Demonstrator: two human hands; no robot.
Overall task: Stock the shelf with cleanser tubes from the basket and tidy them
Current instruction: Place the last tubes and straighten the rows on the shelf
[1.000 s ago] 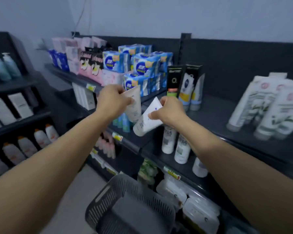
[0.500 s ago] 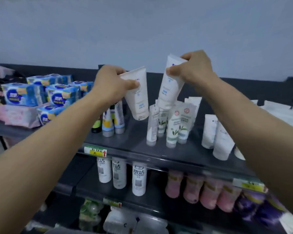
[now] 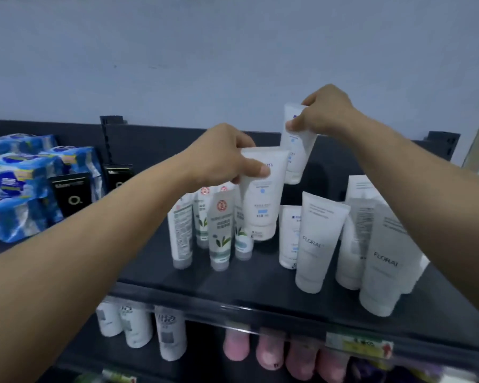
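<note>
My left hand (image 3: 221,156) grips a white cleanser tube (image 3: 262,200) by its flat upper end, cap down, just above the dark top shelf (image 3: 233,277). My right hand (image 3: 327,111) holds a second white tube (image 3: 297,158) higher and farther back, also cap down. A matching white tube (image 3: 289,236) stands on the shelf just right of the left-hand tube. To its left stand several green-leaf tubes (image 3: 219,239). The basket is out of view.
Large white FLORAI tubes (image 3: 318,241) stand at the right of the shelf. Black boxes (image 3: 72,194) and blue packs (image 3: 17,189) fill the left. The lower shelf holds white tubes (image 3: 138,324) and pink tubes (image 3: 268,352). A yellow price tag (image 3: 357,346) sits on the shelf edge.
Both hands have carried their tubes to the right and lower over the top shelf. The left-hand tube now hangs close above the shelf beside the standing white tube.
</note>
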